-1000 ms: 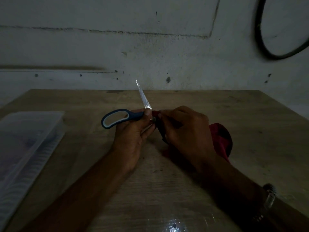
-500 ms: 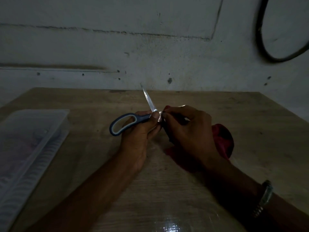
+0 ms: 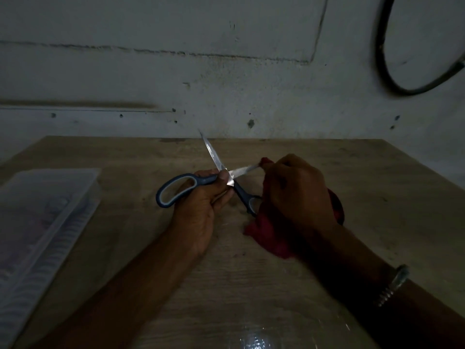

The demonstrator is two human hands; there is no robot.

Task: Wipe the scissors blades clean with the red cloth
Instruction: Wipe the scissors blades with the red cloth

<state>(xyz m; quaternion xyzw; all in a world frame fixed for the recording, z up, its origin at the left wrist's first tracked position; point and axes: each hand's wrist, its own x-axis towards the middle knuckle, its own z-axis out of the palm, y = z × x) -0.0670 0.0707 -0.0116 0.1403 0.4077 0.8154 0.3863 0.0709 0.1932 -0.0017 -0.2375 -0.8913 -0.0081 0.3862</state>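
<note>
The wooden table (image 3: 352,248) fills the lower view, pale grain with a glossy patch at six o'clock. Over at nine o'clock sits a clear plastic container (image 3: 45,217), ribbed along its side, contents too dim to make out. At one o'clock on the scuffed wall hangs a dark looped cable (image 3: 385,71).

Centre stage now: the right hand (image 3: 297,192) is bunched around the red cloth (image 3: 266,235), soft crumpled fabric spilling out at its five o'clock, and its fingertips pinch cloth over the tip of one blade. The left hand (image 3: 201,202) is wrapped round the near handle at the pivot, thumb pressed by the joint. The two hands are just beside each other, bridged by the tool.

The scissors (image 3: 226,172) are held above the table's middle, spread wide in an X: one slim, bright steel blade points to twelve o'clock, bare, the other runs toward two o'clock into the cloth. Handles are blue-grey with a paler lining, one large loop at nine o'clock.

Progress? I'd call it mid-job: one blade is under the cloth, and the upright one looks yet to be wiped.
</note>
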